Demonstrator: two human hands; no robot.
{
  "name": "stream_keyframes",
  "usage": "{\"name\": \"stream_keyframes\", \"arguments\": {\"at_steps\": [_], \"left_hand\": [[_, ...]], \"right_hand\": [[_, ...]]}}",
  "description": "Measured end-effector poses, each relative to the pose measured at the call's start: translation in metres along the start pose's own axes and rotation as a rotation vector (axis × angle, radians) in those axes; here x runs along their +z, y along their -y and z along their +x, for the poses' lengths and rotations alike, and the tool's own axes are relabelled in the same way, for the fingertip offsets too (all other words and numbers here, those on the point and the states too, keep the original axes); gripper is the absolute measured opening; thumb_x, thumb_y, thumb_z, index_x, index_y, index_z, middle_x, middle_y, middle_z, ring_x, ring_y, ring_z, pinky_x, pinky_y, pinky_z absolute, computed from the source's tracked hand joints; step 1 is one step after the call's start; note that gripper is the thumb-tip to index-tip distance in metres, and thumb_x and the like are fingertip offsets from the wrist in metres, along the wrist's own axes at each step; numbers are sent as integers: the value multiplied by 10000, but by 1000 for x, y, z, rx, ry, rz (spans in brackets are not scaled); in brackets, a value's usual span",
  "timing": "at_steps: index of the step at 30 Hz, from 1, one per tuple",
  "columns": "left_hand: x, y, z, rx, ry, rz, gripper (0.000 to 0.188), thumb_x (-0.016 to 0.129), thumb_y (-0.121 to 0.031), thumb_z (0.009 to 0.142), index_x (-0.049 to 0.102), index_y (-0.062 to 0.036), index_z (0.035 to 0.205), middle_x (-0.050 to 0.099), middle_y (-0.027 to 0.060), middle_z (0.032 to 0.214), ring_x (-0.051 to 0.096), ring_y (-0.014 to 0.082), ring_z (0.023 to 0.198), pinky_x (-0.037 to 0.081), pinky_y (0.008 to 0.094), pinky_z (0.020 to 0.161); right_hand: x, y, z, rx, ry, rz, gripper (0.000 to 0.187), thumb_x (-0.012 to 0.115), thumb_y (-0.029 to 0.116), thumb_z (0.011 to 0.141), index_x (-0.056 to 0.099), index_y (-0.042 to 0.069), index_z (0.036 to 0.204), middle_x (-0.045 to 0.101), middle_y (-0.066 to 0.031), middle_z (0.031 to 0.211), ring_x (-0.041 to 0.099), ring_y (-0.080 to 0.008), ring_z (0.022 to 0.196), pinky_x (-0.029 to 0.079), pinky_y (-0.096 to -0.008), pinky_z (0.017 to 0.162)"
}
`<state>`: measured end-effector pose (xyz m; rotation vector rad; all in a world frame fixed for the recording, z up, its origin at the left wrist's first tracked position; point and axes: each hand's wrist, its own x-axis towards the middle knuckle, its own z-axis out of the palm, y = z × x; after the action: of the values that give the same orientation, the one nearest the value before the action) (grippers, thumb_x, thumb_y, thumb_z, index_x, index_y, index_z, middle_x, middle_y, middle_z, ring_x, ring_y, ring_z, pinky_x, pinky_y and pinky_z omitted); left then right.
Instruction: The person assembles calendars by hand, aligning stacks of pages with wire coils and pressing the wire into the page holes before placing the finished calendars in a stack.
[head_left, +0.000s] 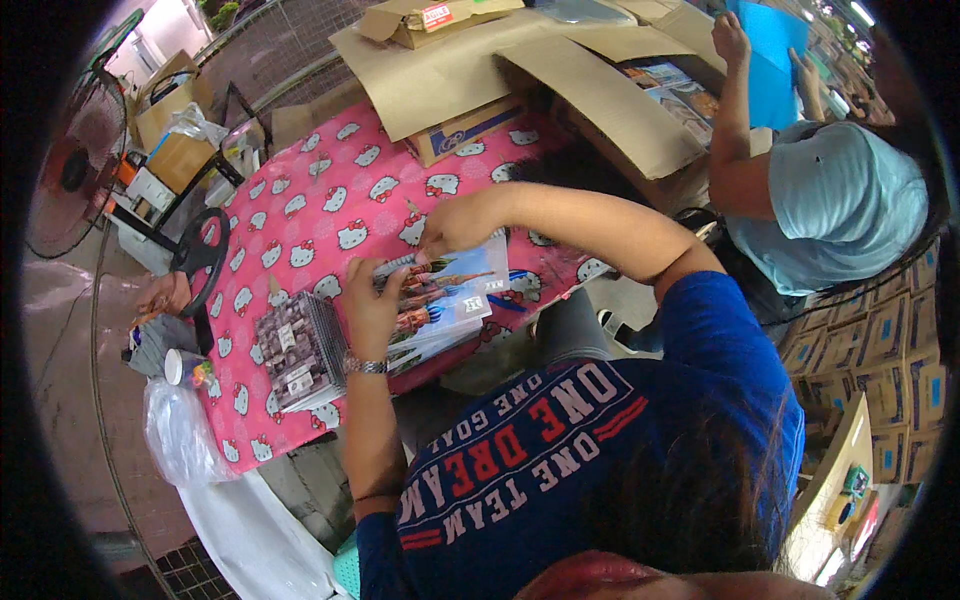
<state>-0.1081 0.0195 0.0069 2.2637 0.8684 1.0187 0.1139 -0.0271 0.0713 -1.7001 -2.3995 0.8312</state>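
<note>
Evidently my left hand (pixel 370 308) and right hand (pixel 460 222) pinch the notebook (pixel 450 292) along its coil, pages toward the near edge of the table (pixel 300 225).

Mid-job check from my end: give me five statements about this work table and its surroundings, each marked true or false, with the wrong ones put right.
1. The left hand and right hand are both at the colourful booklets. True.
2. The dark-covered booklets lie to the right of the colourful ones. False: the dark-covered booklets lie to their left.
3. A co-worker in a light blue shirt holds a blue sheet. True.
4. The tablecloth is plain green. False: the tablecloth is pink with white cat faces.
5. An open carton near the co-worker has printed items inside. True.
</note>
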Motion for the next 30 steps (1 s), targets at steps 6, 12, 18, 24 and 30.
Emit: {"name": "stream_keyframes", "arguments": {"at_steps": [6,12,18,24,30], "left_hand": [[5,12,-4,-1,-98,103,294,768,-206,772,638,3,933,589,142,860,574,301,775,450,375,683],[-1,15,-7,3,-120,75,294,770,-216,774,648,-18,954,588,122,837,537,257,670,424,356,609],[-1,10,-4,-57,-61,29,277,733,-192,807,625,-30,1003,605,141,937,594,306,847,469,384,730],[-11,8,-6,100,-53,123,238,602,-213,916,582,-50,1088,592,155,1021,592,346,952,473,415,795],[-8,20,1,10,96,190,228,571,-223,941,575,-48,1087,570,154,1016,575,362,950,461,408,814]], "right_hand": [[18,0,21,-98,-355,-221,284,659,308,840,638,34,912,645,-195,871,626,-367,891,480,-461,784],[22,13,35,-95,-284,82,202,697,194,795,636,45,915,647,-166,863,633,-331,862,484,-417,738],[22,15,33,-175,-365,-79,193,682,164,794,640,59,951,665,-118,930,628,-300,911,484,-395,742],[5,-99,43,-3,-321,487,346,614,336,864,645,10,976,687,-126,942,647,-235,911,508,-373,780],[169,-202,33,472,-214,-208,519,646,494,798,669,67,1092,667,-198,1042,619,-258,1070,460,-465,944]]}}
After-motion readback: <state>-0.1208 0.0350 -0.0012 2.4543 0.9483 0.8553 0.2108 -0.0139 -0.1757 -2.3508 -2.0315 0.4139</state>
